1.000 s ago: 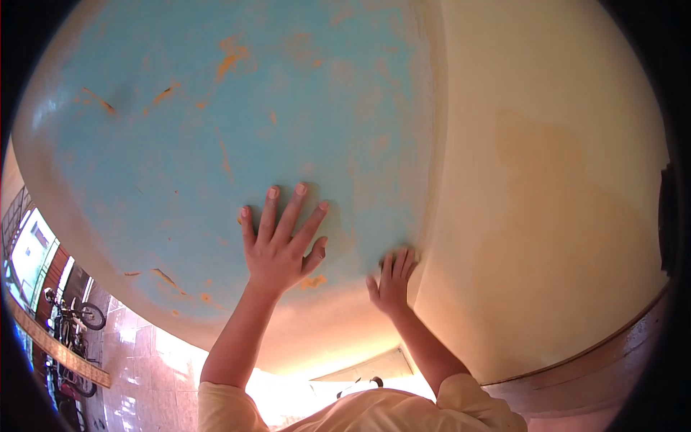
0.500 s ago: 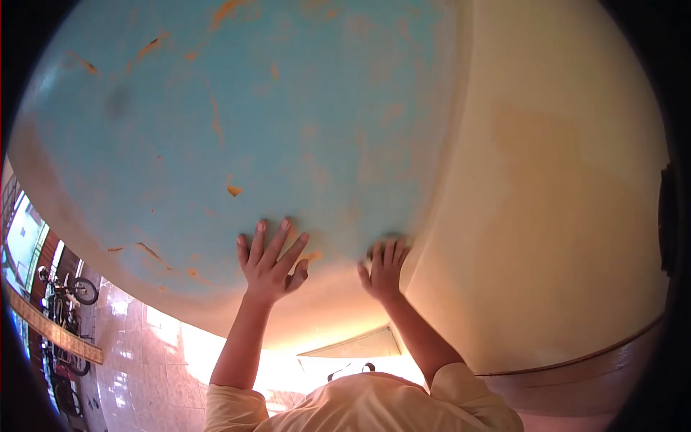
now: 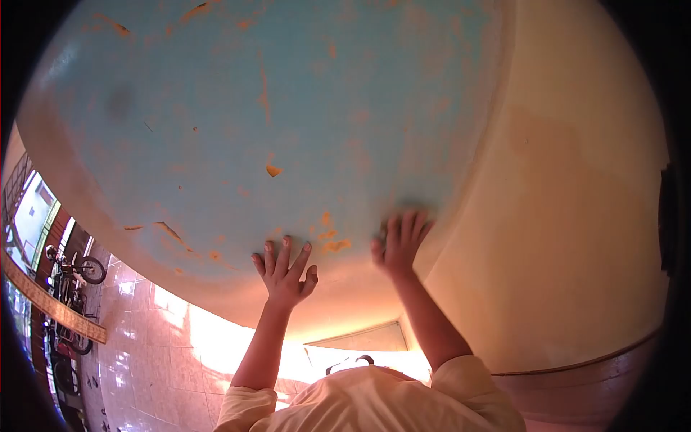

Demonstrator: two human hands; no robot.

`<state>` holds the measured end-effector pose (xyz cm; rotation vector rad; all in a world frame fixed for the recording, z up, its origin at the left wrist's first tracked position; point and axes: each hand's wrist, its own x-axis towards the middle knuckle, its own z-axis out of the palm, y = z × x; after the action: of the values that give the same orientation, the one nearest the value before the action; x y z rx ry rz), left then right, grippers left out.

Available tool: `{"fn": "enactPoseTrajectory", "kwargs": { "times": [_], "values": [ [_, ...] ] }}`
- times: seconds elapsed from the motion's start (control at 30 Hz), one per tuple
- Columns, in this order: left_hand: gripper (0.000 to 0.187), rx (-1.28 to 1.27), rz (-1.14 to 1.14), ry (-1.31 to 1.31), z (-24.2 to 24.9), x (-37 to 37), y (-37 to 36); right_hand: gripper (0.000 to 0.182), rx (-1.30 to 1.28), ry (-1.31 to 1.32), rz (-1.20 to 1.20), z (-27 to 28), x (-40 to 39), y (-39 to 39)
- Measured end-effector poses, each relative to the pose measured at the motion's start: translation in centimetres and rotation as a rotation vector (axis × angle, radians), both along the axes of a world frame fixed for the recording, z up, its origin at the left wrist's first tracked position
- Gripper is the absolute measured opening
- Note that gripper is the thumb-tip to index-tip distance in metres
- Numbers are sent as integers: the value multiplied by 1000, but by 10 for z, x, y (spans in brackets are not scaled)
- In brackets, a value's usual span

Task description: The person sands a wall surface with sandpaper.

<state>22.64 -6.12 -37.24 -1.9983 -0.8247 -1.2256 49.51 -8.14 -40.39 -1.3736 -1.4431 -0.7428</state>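
In front of me is a faded blue painted wall point(image 3: 216, 144) with orange-brown patches where the paint has chipped. My left hand point(image 3: 286, 277) lies against the lower part of the blue area, fingers spread and pointing up, with nothing in it. Just right of its fingertips is a cluster of orange chipped spots point(image 3: 331, 243). My right hand point(image 3: 403, 241) is a little higher, near the wall's right corner, its fingers stretched upward and slightly apart. A dark shadow lies around its fingertips.
A cream wall point(image 3: 576, 252) with a tan stain meets the blue one at the right. Below left are a sunlit tiled floor point(image 3: 151, 324), parked motorcycles point(image 3: 68, 295) and a tan beam-like strip point(image 3: 54, 302). My light shirt point(image 3: 374, 403) shows at the bottom.
The view has shifted, so the wall marks appear further right. My left hand sits lower relative to the chipped spots; my right hand has moved up the wall.
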Motion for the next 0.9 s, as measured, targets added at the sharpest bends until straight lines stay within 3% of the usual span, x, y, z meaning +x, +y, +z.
{"fn": "enactPoseTrajectory", "kwargs": {
  "times": [0.07,0.17,0.33,0.43,0.5,0.6,0.67,0.77,0.9],
  "values": [
    [42,7,7,1,-6,-3,1,60,-121,-45,-1,-96,-19,-18],
    [43,30,9,-8,-6,-2,4,59,-186,-15,39,-95,-30,-23],
    [44,29,-1,-23,-8,0,2,71,-95,-25,27,78,-24,-17],
    [44,25,6,-31,-6,1,2,64,-17,113,124,131,-33,-22],
    [44,12,-3,-21,-6,0,1,63,-78,89,95,89,-41,-17],
    [46,-42,-10,3,-9,-2,-6,62,-225,-96,48,-45,-54,-27],
    [49,-84,-12,-12,-13,-7,-14,64,-422,-105,57,-100,-58,-49],
    [55,-101,13,-53,-16,-24,-9,69,-396,43,158,-45,-69,-50],
    [64,-89,66,-135,-20,-45,-9,67,-156,8,86,106,-40,-35]
  ]
}}
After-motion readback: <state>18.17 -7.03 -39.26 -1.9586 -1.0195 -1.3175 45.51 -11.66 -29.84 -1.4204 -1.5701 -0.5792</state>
